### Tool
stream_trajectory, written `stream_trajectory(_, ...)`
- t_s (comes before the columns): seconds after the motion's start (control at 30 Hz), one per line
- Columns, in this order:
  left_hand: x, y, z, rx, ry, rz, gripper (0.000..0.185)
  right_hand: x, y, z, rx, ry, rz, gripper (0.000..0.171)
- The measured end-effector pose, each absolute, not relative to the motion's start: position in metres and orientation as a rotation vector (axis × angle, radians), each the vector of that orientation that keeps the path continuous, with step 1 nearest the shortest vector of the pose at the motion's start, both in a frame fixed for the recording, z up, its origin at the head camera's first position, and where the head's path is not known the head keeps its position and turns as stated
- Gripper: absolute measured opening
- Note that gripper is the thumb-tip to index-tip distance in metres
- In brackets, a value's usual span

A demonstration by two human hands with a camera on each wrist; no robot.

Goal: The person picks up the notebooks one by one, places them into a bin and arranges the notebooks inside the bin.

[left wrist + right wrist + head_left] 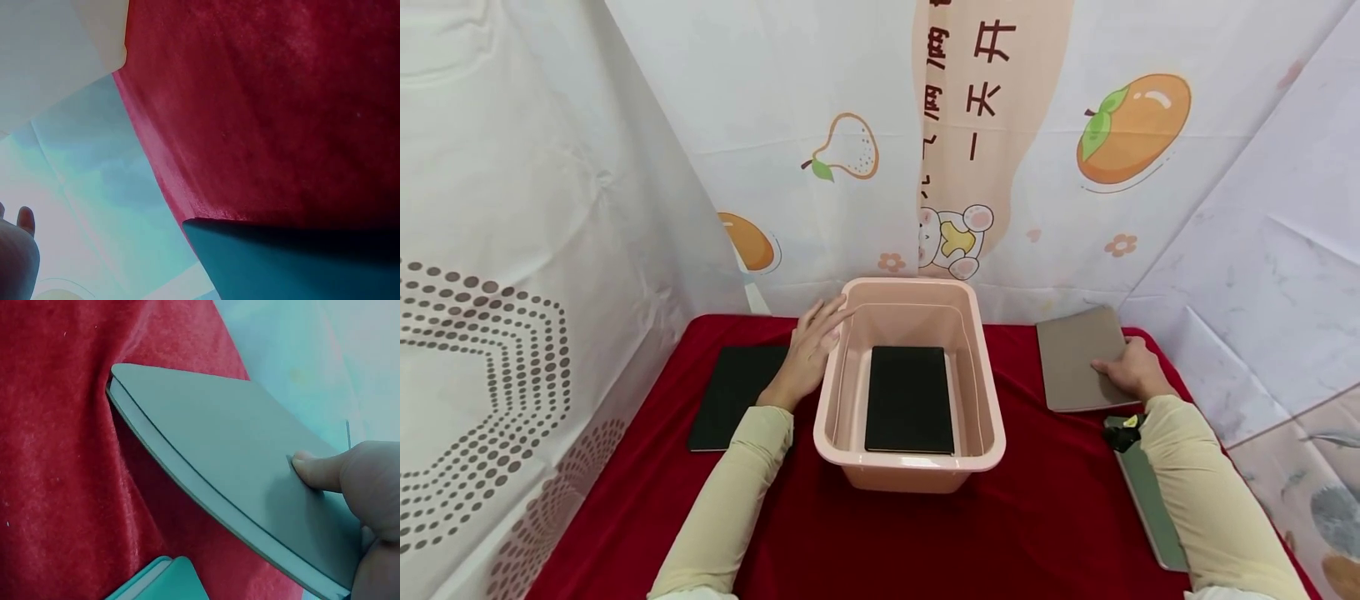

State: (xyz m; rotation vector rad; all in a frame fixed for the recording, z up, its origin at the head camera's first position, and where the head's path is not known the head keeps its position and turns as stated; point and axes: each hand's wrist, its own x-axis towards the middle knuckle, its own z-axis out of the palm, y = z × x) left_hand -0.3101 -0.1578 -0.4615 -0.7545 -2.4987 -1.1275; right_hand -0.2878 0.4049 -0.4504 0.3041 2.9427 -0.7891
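Head view shows the grey-brown notebook (1078, 358) lying on the red tablecloth (925, 533) at the far right, with the right hand (1131, 371) on its near right corner; the right wrist view shows the thumb (312, 470) pressed on the cover and the rest of the hand wrapped round the edge, that corner raised off the cloth. Left of it stands the pink tub (977, 367), with a black notebook (910, 400) flat on its bottom. The left hand (812, 350) rests against the tub's outer left wall, fingers straight and relaxed, gripping nothing. Under that forearm lies a second black notebook (730, 396). A green-grey notebook (1150, 500) sits beneath the right sleeve.
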Motion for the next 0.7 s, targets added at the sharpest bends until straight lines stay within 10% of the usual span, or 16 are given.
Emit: stream_trajectory(0.7, -0.3107, -0.1576, -0.4646, -0.743, -2.499, -1.129, 0.050, -0.2805, 0.4040, -0.4444, 0.210, 2.979, -0.931, 0.069)
